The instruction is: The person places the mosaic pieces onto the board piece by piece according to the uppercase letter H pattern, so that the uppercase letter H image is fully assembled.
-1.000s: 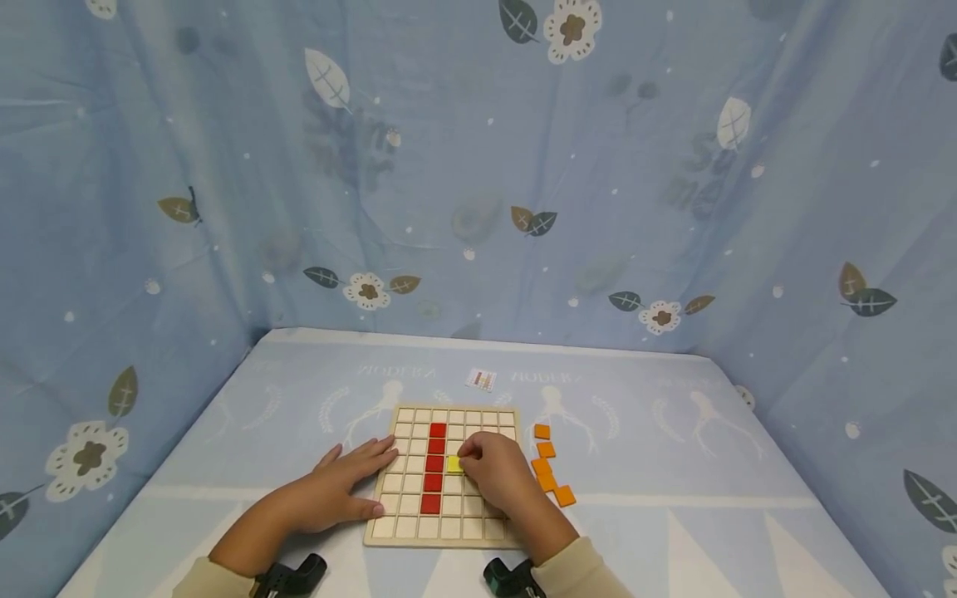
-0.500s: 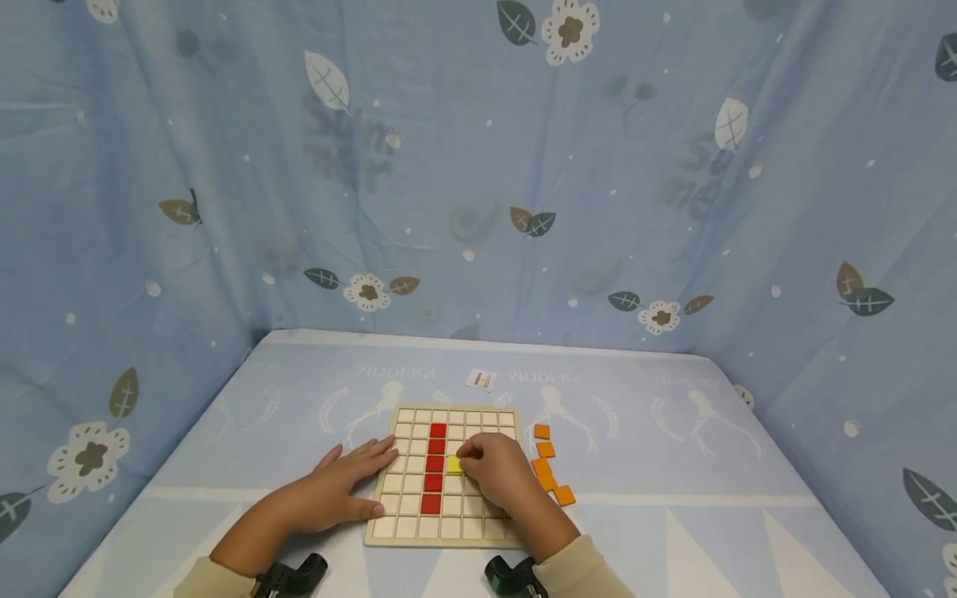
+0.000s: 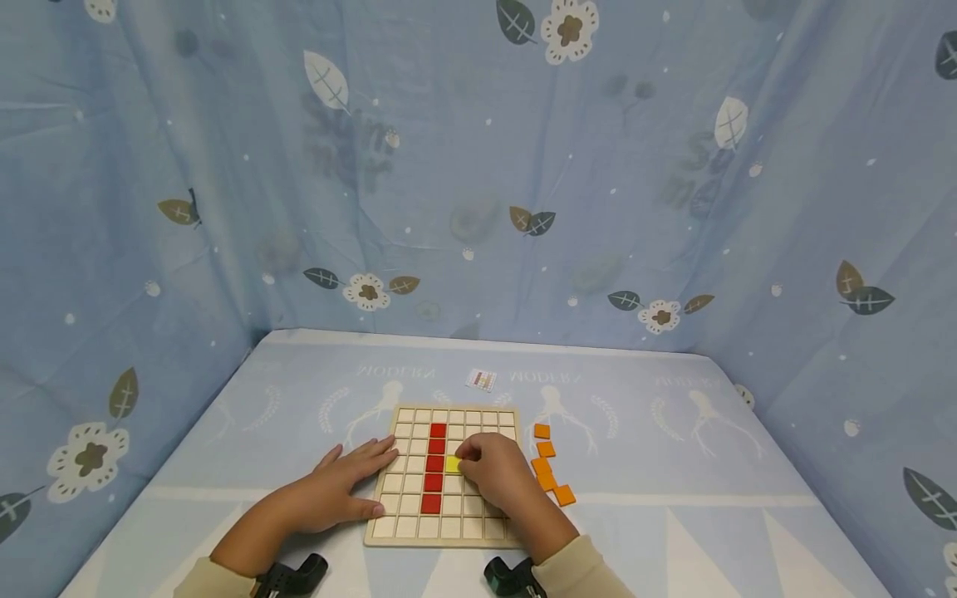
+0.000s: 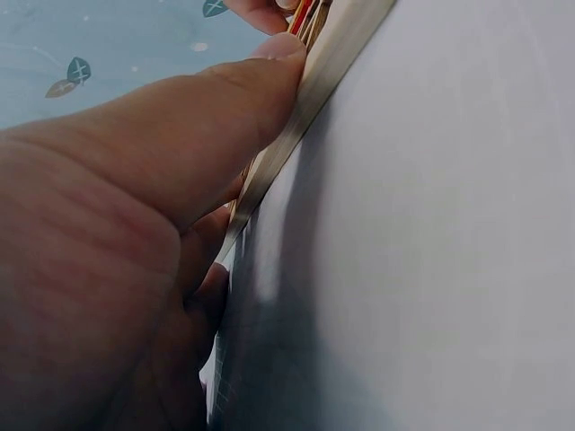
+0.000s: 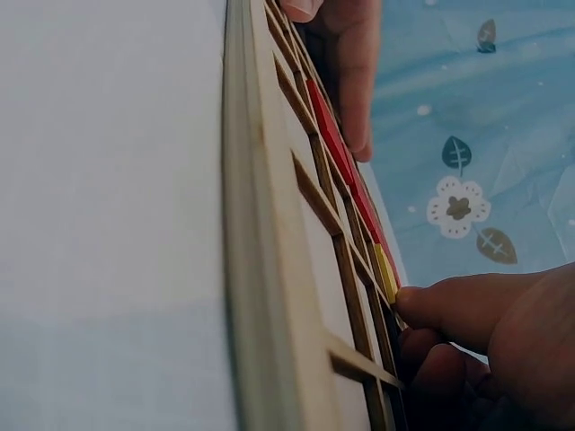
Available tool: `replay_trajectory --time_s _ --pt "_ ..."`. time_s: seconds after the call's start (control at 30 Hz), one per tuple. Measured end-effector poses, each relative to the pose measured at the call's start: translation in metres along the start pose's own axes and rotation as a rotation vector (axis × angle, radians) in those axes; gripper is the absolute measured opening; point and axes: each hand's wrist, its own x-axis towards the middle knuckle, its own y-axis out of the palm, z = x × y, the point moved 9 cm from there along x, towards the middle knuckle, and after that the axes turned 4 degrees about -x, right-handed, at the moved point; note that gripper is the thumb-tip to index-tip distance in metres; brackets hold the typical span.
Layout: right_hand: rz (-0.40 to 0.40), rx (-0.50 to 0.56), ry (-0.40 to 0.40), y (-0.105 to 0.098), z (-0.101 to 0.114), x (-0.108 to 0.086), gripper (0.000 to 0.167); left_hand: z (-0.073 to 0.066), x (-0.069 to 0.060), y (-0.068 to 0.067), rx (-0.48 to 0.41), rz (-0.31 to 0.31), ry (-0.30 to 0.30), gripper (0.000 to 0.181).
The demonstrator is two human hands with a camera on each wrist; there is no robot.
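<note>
A square wooden grid board (image 3: 406, 527) lies on the table, with a column of several red tiles (image 3: 432, 483) in its cells. My left hand (image 3: 347, 482) rests on the board's left edge, fingers spread and thumb (image 4: 260, 81) over the rim in the left wrist view. Just right of the middle red tile, my right hand (image 3: 495, 469) holds a yellow tile (image 3: 452, 464) by its right side with the fingertips. In the right wrist view, the thumb touches the edge of that yellow tile (image 5: 386, 272). Part of the board's right side is hidden under the right hand and forearm.
Several loose orange tiles (image 3: 564, 496) lie on the table right of the board, close to the right forearm. A small printed card (image 3: 481, 380) lies behind the board. Patterned blue curtains (image 3: 478, 166) hang around the table's back and sides.
The yellow tile and the right fingertips have shifted very slightly left, toward the red column. The left hand and the board have stayed in place.
</note>
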Motion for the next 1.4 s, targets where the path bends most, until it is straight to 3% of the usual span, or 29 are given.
replay_trajectory --time_s 0.1,0.37,0.63,0.83,1.03,1.2,1.4 --pt "-0.012 -0.009 -0.008 -0.001 0.001 -0.001 0.007 0.0 0.0 0.0 -0.001 0.001 0.0 0.09" --pt "-0.008 0.103 0.001 -0.007 -0.012 0.001 0.008 -0.001 -0.001 0.002 -0.009 0.011 0.011 0.089" --pt "-0.001 0.096 -0.003 -0.036 -0.027 -0.005 0.013 0.001 -0.001 0.004 -0.009 0.022 0.004 0.09" --pt "-0.029 0.114 0.061 -0.059 -0.052 -0.014 0.012 0.001 -0.001 0.004 -0.004 0.021 -0.002 0.09" --pt "-0.091 0.048 0.146 -0.081 -0.08 -0.02 0.006 0.002 -0.002 0.004 -0.013 0.021 0.001 0.09" --pt "-0.097 0.012 0.203 -0.09 -0.096 -0.027 0.003 0.003 -0.003 0.002 -0.005 0.015 0.0 0.091" --pt "-0.069 -0.078 0.214 -0.092 -0.106 -0.039 0.009 0.003 0.0 0.001 0.008 0.018 0.009 0.091"
